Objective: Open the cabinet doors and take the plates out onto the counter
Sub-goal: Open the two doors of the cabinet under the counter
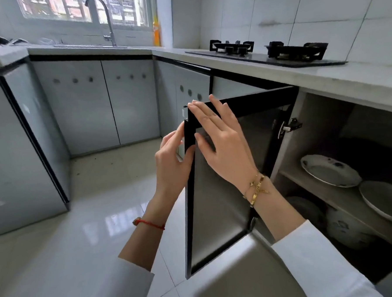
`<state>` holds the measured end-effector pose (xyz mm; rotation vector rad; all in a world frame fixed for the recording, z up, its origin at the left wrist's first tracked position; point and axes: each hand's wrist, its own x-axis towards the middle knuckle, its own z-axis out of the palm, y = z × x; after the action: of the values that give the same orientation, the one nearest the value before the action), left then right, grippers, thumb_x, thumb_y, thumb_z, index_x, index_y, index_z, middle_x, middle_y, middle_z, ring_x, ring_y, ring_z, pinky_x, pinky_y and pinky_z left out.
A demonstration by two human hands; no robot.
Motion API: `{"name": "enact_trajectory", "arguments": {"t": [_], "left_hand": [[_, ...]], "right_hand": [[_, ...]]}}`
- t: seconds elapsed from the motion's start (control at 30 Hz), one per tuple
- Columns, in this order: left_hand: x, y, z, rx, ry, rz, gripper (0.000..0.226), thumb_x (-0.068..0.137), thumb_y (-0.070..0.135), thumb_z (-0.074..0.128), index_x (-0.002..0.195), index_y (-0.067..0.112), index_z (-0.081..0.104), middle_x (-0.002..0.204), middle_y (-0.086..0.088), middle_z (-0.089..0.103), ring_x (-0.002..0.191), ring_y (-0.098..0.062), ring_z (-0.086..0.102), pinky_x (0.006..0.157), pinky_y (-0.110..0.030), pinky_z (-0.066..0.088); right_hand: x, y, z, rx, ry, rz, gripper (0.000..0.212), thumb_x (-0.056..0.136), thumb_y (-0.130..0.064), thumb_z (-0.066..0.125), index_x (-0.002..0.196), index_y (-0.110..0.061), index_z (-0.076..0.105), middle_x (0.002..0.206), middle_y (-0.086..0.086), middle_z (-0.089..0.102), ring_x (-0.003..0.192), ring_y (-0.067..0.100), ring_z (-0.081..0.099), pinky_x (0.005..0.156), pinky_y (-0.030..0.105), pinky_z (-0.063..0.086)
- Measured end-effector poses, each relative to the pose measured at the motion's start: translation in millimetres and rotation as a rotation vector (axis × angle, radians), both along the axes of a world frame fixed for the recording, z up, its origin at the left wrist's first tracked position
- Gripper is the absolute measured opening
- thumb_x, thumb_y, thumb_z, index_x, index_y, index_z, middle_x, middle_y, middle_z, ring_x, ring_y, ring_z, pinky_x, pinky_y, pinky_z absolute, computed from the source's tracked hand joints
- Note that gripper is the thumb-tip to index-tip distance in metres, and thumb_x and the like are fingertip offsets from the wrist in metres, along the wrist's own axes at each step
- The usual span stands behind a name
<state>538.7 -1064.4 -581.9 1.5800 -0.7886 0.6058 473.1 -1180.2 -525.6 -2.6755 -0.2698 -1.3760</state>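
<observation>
Nearest the camera, two white sleeves (321, 262) led up to bare wrists, the left one tied with a red cord (149, 224), the right one wearing a gold bracelet (256, 189). The left hand (172, 162) gripped the free vertical edge of the open cabinet door (217, 192), its fingers (178, 131) curled round the black frame from the outer side with the thumb on the inner face, pinching the edge. Just beside it, the right hand (224, 142) lay flat on the door's inner face near the top corner, its fingers (200, 111) spread loosely and the tips reaching the upper edge of the frame.

To the right of those fingers and lower down, the cabinet stood open. Two plates (330, 170) rested on its upper shelf (324, 192), one pale with blue marks and a second one just beside it, partly cut off by the picture's edge. Under the shelf sat a rounded white vessel with blue pattern (344, 229).

Above the fingers ran the pale worktop (322, 73), carrying a black gas hob (267, 53). Farther off to the left, a tall tap (104, 19) rose before the window (85, 8).
</observation>
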Motion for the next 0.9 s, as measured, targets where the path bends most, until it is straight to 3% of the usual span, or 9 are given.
{"name": "enact_trajectory", "arguments": {"t": [0.3, 0.9], "left_hand": [[35, -1, 5, 0.049, 0.018, 0.074, 0.06, 0.087, 0.005, 0.06, 0.144, 0.018, 0.044, 0.127, 0.008, 0.061, 0.117, -0.011, 0.058, 0.099, -0.038, 0.051], [47, 0, 1, 0.072, -0.011, 0.08, 0.063, 0.088, 0.006, 0.06, 0.146, 0.018, 0.041, 0.131, 0.002, 0.061, 0.118, -0.015, 0.059, 0.098, -0.041, 0.051]], "right_hand": [[40, 3, -4, -0.064, 0.023, -0.05, 0.058, 0.096, -0.023, 0.052, 0.149, -0.017, 0.031, 0.156, -0.004, 0.033, 0.149, 0.02, 0.016, 0.122, 0.047, 0.015], [52, 8, -9, -0.037, 0.054, -0.07, 0.061, 0.096, -0.024, 0.05, 0.151, -0.017, 0.025, 0.159, -0.002, 0.026, 0.15, 0.02, 0.01, 0.123, 0.047, 0.01]]}}
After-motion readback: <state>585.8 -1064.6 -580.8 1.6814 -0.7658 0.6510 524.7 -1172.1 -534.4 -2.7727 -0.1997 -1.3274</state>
